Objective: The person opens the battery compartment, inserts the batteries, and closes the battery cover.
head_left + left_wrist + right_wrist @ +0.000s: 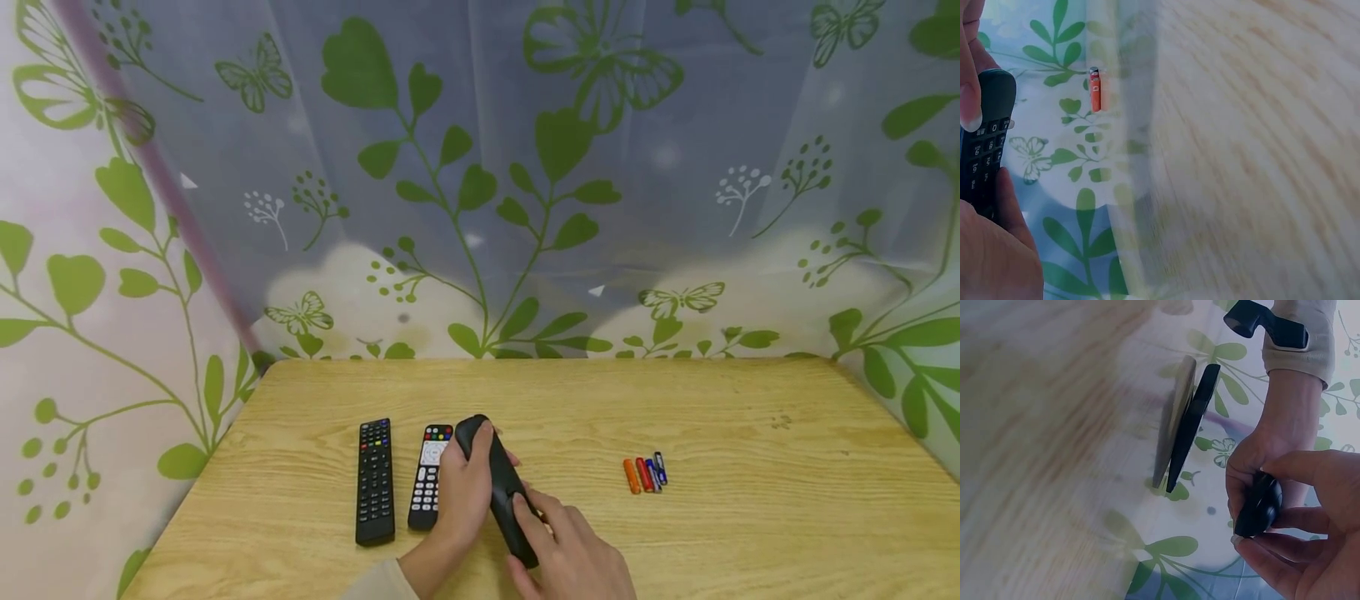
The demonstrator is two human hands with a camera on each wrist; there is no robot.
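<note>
A black remote control (504, 479) is held up over the table, its back upward and slanting down to the right in the head view. My left hand (463, 492) grips its upper part, thumb along the back. Lower down, my right hand (573, 546) holds the same remote, its thumb pressed on the back near a small notch. Number keys show on the remote's front (986, 147) in the left wrist view. From the right wrist side, both hands surround the remote's dark end (1260, 509).
On the wooden table (712, 408), a long black remote (375, 483) lies at left, beside a shorter one with white keys (423, 492) partly covered by my left hand. Several small batteries, including an orange one (632, 477), lie at right. A leaf-patterned cloth (480, 208) hangs behind.
</note>
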